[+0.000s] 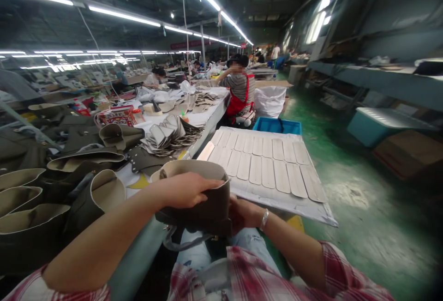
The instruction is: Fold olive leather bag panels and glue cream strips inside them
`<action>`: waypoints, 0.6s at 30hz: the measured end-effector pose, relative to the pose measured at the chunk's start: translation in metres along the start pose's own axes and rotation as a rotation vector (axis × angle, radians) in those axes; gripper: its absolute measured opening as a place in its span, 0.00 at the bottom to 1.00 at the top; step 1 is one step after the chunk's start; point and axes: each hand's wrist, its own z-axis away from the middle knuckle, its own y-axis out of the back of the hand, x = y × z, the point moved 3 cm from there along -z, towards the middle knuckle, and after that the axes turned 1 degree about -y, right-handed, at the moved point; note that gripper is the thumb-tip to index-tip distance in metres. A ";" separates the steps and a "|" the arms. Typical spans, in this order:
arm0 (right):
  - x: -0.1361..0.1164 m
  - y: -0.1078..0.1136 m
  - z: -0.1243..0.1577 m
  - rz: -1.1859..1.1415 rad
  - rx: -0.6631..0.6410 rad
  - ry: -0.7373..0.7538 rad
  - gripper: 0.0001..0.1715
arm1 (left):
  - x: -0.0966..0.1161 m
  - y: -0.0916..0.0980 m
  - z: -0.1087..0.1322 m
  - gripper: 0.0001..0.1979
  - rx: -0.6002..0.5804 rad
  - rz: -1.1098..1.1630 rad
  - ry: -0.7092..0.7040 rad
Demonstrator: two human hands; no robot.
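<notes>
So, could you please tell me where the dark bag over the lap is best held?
Probably by the rim of the dark bag, coming from above: its open mouth faces up, leaving the thin wall's edge exposed to a pinch.

Dark olive bag (209, 209) — open end up, pale inside

The right hand (240, 213) goes partly behind the dark open-topped piece (212, 208), hiding its fingertips and exact grip. The left hand (188, 190) and forearm cover some of the piece's rim. At far left, dark pieces (31, 231) are cut off by the edge. The white board (277, 197) hides the lower blue crate (294, 128). The printed box's (119, 116) lettering is unreadable; distant workers (276, 52) are too small to tell.
</notes>
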 end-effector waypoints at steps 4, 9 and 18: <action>-0.010 -0.023 -0.007 -0.261 -0.117 0.225 0.27 | 0.024 0.002 0.001 0.26 -0.030 -0.137 -0.002; -0.022 -0.037 -0.005 -0.404 -0.159 0.387 0.24 | 0.042 0.019 0.013 0.23 -0.033 -0.136 -0.063; -0.014 -0.004 -0.016 -0.300 -0.224 0.262 0.43 | 0.100 -0.030 0.043 0.02 -0.039 -0.485 -0.370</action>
